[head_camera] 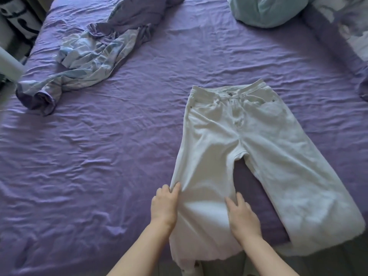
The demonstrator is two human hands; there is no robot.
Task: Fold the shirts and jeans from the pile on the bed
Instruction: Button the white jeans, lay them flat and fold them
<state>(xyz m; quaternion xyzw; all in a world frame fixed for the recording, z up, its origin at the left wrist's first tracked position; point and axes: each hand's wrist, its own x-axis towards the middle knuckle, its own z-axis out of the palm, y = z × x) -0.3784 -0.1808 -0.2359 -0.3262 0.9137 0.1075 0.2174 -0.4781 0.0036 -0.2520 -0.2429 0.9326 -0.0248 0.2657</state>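
White jeans point(229, 136) lie spread flat on the purple bed sheet point(99, 156), waistband away from me, legs apart and reaching the near edge. My left hand point(164, 204) pinches the outer edge of the left leg, thumb on top of the fabric. My right hand point(242, 214) rests flat on the inner side of the same leg with fingers straight. A crumpled light blue and purple shirt point(85, 62) lies at the far left of the bed.
A pale green pillow point(264, 10) sits at the far right of the bed, with patterned bedding point(350, 30) beside it. The bed's left edge borders dark patterned objects point(18, 18). Wrinkled sheet stretches between the shirt and the jeans.
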